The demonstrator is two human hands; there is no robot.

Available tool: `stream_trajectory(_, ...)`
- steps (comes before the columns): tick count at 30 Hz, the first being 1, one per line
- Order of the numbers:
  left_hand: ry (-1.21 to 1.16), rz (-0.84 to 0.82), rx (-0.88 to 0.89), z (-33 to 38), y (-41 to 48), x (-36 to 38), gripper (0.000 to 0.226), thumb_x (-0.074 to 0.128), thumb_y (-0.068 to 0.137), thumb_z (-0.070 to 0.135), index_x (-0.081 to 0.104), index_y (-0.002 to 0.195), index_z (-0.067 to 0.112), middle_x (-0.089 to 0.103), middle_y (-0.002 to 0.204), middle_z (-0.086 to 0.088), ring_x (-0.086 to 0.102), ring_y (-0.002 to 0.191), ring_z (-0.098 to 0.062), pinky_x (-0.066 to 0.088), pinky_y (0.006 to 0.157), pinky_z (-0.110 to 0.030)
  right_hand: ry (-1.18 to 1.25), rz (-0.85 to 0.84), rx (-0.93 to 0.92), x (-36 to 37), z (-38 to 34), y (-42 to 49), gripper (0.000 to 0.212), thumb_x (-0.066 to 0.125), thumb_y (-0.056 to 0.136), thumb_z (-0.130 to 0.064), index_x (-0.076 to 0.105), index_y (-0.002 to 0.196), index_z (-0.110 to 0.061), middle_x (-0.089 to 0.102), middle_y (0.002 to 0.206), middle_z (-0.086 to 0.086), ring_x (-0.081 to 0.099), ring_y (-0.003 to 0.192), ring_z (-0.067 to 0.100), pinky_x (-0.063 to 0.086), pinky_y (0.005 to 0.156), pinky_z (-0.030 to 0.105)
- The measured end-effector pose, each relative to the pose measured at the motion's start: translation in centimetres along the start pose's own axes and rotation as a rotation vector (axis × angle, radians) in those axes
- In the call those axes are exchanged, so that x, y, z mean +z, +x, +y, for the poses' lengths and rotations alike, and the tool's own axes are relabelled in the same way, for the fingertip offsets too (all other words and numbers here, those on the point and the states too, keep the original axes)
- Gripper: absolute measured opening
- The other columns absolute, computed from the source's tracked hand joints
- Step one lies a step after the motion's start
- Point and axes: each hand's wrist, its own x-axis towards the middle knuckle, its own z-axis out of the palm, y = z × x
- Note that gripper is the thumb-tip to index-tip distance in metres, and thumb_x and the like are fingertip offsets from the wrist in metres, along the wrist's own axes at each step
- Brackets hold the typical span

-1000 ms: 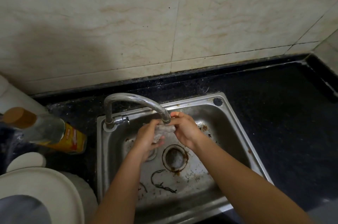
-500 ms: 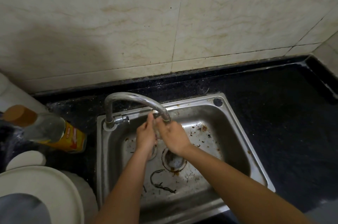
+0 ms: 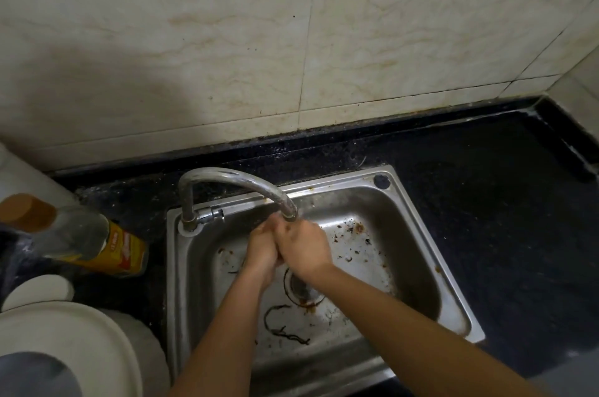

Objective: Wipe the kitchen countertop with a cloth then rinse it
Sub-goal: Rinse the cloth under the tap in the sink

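My left hand (image 3: 262,252) and my right hand (image 3: 304,247) are pressed together over the steel sink (image 3: 343,182), right under the spout of the curved faucet (image 3: 240,177). Their fingers curl around each other. The cloth is squeezed between the palms and hidden from view. The black countertop (image 3: 505,218) stretches to the right of the sink and along the tiled wall.
The sink floor carries brown stains, debris and a drain (image 3: 304,291) below my wrists. A clear bottle with a yellow label and brown cap (image 3: 87,242) stands left of the sink. A white round lid (image 3: 64,344) fills the lower left corner.
A second ago a grey cloth showed between my parted hands. The hands have since closed together around it under the spout, and it is out of sight.
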Motion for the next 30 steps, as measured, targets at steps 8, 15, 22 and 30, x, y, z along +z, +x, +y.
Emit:
stream_trajectory(8,0.16,0.044,-0.017,0.1,0.1,0.4,0.045,0.033,0.1,0.045,0.063,0.099,0.012,0.047,0.053,0.0,0.034,0.039,-0.009,0.022,0.039,-0.022,0.158,0.007,0.107,-1.6,-0.2,1.9,0.015,0.049,0.097,-0.013,0.057,0.086,-0.009,0.057,0.074,0.003,0.048,0.056,0.005,0.036,0.043,0.01)
stream_trajectory(15,-0.173,-0.01,0.047,0.9,-0.1,-0.7,0.016,0.062,0.085,0.006,0.059,0.1,0.011,0.064,0.093,-0.006,0.058,0.086,-0.016,0.044,0.074,-0.027,0.558,-0.13,0.251,-2.4,0.5,1.8,0.013,0.062,0.092,-0.015,0.052,0.097,-0.008,0.059,0.074,0.005,0.056,0.053,0.009,0.042,0.041,0.016)
stream_trajectory(22,0.14,0.255,0.208,0.1,0.5,-2.9,0.015,0.056,0.092,0.02,0.062,0.106,0.017,0.066,0.101,-0.006,0.062,0.091,-0.019,0.052,0.079,-0.033,0.785,-0.292,0.283,-2.3,1.4,1.3,0.022,0.069,0.084,-0.003,0.063,0.104,-0.006,0.07,0.093,0.005,0.068,0.08,0.014,0.053,0.064,0.021)
stream_trajectory(30,0.583,0.504,0.497,0.0,1.1,-5.7,0.051,0.058,0.09,0.008,0.042,0.138,0.01,0.056,0.116,-0.011,0.057,0.094,-0.02,0.044,0.082,-0.03,0.786,-0.295,0.267,-2.9,1.1,1.4,0.019,0.07,0.085,-0.009,0.065,0.103,-0.01,0.07,0.088,0.0,0.064,0.07,0.005,0.048,0.058,0.017)
